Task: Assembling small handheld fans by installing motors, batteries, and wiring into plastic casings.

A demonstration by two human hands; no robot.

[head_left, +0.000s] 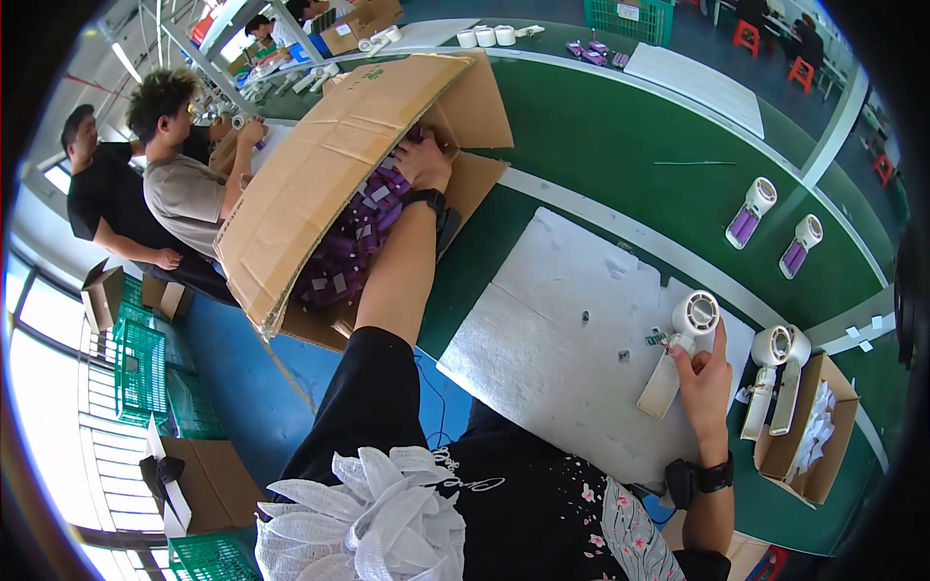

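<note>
My left hand (pixel 423 163) reaches into a large tipped cardboard box (pixel 329 136) full of purple battery cells (pixel 351 242) with pale tabs. Its fingertips are lost among the cells, so what they grip does not show. On the right, my right hand (pixel 705 378) is closed around a white handheld fan (pixel 697 315), its index finger along the round head. A small green circuit board (pixel 657 339) pokes out beside the fan's neck. The handle lies over a white foam sheet (pixel 552 310).
Two more white fans (pixel 771 353) lean by a small carton (pixel 814 426) of white pieces. Two fans with purple cells (pixel 746 218) lie on the green conveyor belt (pixel 581 116). Two people (pixel 184 194) stand at far left, near green crates (pixel 140 368).
</note>
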